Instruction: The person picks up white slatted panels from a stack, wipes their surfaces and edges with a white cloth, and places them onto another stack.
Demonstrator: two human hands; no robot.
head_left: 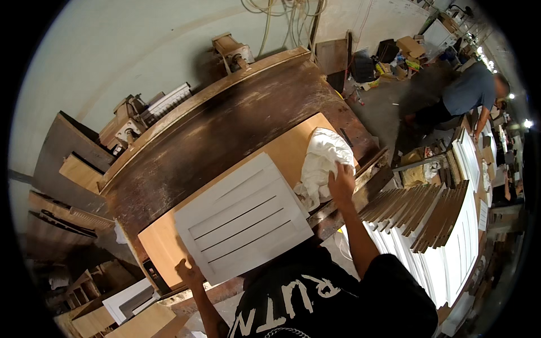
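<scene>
A white panel with several long dark grooves [242, 222] lies flat and slanted on a light wooden board [158, 239] on the workbench. My right hand [342, 185] rests on a crumpled white cloth [322, 158] at the board's right end, its fingers closing on the folds. The cloth lies beside the panel's right edge. My left hand [190, 273] is at the panel's lower left corner, over the board's near edge. Its fingers are loosely bent and apart, and nothing shows in them. Whether it touches the panel's edge I cannot tell.
The dark, worn workbench [214, 129] has a raised wooden rail [208, 84] along its far side. To the right stand white panels with brown edges [422, 219] in a dense row. A person in a grey shirt [470, 90] bends over at the far right. Cartons [410, 48] lie beyond.
</scene>
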